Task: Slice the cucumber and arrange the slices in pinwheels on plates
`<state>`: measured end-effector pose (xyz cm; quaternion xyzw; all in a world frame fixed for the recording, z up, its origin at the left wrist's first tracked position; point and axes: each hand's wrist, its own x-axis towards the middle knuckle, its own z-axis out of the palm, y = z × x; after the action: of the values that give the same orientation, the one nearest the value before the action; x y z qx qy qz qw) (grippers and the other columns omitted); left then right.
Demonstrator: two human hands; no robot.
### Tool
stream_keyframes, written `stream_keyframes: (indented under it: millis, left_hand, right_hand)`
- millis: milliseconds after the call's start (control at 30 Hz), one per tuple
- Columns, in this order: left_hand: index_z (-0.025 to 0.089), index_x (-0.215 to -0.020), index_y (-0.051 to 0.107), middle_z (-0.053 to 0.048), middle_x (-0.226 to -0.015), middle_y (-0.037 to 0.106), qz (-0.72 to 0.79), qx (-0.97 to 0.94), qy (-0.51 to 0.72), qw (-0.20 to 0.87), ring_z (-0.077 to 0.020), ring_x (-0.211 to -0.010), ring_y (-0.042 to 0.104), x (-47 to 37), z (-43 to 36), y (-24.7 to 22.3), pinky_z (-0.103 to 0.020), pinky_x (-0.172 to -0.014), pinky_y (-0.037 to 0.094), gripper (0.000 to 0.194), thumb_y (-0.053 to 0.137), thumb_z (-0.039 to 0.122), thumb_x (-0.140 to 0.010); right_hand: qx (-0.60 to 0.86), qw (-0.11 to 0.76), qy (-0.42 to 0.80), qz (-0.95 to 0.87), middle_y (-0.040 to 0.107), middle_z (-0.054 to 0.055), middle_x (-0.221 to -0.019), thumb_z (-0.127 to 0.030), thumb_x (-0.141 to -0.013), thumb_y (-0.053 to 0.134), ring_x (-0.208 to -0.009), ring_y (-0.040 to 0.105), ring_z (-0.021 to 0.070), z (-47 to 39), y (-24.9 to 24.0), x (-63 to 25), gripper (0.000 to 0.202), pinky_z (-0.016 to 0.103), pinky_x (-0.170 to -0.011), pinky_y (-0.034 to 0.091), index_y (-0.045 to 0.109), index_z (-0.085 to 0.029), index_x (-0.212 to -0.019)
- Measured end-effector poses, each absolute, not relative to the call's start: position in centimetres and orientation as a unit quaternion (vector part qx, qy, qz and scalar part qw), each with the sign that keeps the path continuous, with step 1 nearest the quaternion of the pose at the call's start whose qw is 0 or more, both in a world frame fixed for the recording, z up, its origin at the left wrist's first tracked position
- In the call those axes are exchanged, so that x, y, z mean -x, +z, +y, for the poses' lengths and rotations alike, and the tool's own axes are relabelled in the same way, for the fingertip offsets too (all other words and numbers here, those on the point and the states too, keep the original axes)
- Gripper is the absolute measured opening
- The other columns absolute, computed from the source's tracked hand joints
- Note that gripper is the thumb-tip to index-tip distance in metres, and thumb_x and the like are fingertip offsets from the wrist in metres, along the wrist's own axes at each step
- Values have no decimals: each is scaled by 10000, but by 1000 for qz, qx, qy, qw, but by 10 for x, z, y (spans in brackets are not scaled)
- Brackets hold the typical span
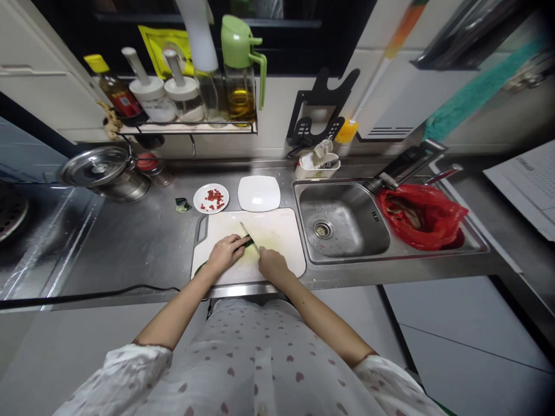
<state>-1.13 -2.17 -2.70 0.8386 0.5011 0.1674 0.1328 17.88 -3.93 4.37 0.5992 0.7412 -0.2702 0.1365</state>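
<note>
My right hand (pixel 272 264) is closed around the handle of a kitchen knife (pixel 250 236), whose blade points up and to the left over the white cutting board (pixel 286 231). Under the curled fingers of my left hand (pixel 225 254) lies a dark green cucumber (pixel 248 241). Its cut end shows beside the blade, and another green bit peeks out near my left wrist; the rest is covered by the hand. A pale wet stain marks the board right of the knife. Behind the board are a plate of chopped red pieces (pixel 214 198) and a white square plate (pixel 259 193).
Several cucumber end slices (pixel 182 204) lie on the steel counter at left, near a lidded pot (pixel 106 173). To the right is the sink (pixel 347 228) with a red plastic bag (pixel 425 222) beside it. A shelf (pixel 191 128) of condiment bottles hangs above.
</note>
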Motion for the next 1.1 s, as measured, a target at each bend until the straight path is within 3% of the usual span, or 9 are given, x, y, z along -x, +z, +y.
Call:
stream_keyframes:
  millis: [567,1100]
  left_hand:
    - [276,-1268,623,-50,-1065,646,505,-833,171,149,-166,-938,610,12,-20,-28,-289,-839,502,366,507,263,-921]
    - [278,-1245,640,-46,-1066,654,511,-828,173,152,-170,-940,620,11,-20,-26,-288,-838,507,352,515,271,-917]
  right_hand:
    - [-591,163,-287,736,684,155,-1013,-147,-924,378,-965,662,257,-47,46,-190,276,325,-748,469,538,-142,-1149]
    - [-592,121,-264,751,683,136,-1035,-101,-910,377,-1001,655,221,-29,30,-170,280,302,-814,476,535,-146,-1137]
